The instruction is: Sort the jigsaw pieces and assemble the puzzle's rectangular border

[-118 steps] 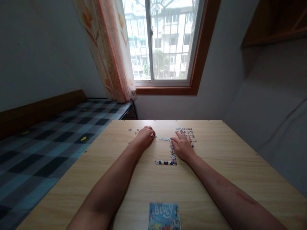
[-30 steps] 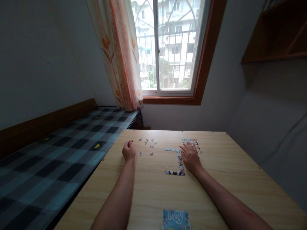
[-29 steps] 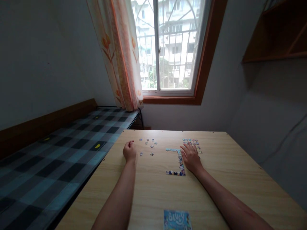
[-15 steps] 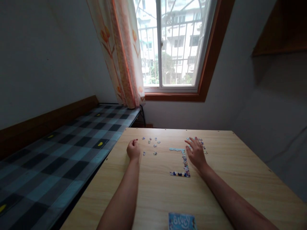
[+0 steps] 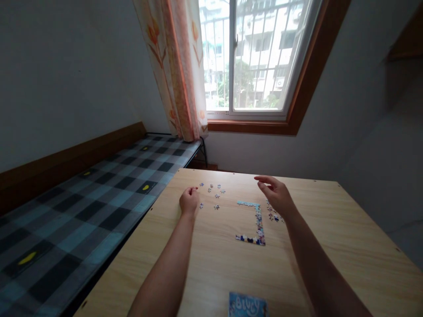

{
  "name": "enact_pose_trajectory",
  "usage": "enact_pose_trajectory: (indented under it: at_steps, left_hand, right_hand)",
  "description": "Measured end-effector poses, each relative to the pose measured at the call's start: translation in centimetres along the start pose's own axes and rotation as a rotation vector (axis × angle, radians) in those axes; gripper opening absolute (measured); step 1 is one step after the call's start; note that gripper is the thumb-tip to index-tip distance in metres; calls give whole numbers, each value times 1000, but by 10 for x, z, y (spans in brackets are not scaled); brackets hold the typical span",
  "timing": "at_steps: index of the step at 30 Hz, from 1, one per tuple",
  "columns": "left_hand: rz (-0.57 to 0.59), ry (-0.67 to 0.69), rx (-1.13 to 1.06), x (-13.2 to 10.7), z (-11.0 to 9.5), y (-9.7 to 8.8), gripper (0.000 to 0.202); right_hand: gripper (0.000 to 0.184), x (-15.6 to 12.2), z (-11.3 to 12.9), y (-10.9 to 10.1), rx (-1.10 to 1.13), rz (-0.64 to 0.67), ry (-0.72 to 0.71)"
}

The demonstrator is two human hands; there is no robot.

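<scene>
A partly joined jigsaw border (image 5: 257,224) lies on the wooden table (image 5: 330,246), bent like a bracket. My left hand (image 5: 188,201) rests on the table to its left, fingers curled into a loose fist, beside several loose pieces (image 5: 213,193). Whether it holds a piece is hidden. My right hand (image 5: 276,193) hovers above a pile of pieces (image 5: 273,215) just right of the border, fingers curved and apart, with nothing visible in them.
A blue "Bluey" puzzle box (image 5: 247,304) sits at the near table edge. A bed with a checked blue cover (image 5: 82,207) runs along the table's left side. A window (image 5: 257,57) and a patterned curtain (image 5: 176,66) stand behind the table.
My right hand has lifted off the pile of pieces and now hovers above it. My left hand stays curled near the loose pieces. The view has tilted and shifted left.
</scene>
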State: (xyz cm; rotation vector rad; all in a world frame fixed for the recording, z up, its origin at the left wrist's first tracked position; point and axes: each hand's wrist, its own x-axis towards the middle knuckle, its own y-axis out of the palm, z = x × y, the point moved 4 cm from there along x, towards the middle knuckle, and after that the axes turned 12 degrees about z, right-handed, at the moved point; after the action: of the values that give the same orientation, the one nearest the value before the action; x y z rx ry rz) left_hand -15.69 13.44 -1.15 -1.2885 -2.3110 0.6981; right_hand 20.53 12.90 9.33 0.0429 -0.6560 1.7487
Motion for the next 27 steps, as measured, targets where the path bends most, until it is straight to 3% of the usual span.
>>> enact_pose_trajectory:
  at_steps: [7,11,14,17,21,24,27]
  left_hand:
    - [43,-20,78,0,-5,3,28]
    - [59,-12,102,-2,-9,2,29]
    - [63,-9,112,-2,-10,2,29]
    - [57,-8,113,-3,-11,2,28]
    - [41,-4,120,-3,-11,2,28]
    - [38,1,132,-2,-10,2,29]
    - [43,8,149,-1,-10,2,29]
  right_hand:
    - [32,-19,18,-17,-125,393,87]
    - [31,-32,29,-18,-211,667,116]
    - [26,-40,39,-17,-300,801,169]
    - [18,-47,53,-16,-412,886,197]
    - [29,-57,75,-17,-518,934,200]
    - [34,-64,87,-19,-530,934,214]
    - [27,-69,92,-20,-489,936,257]
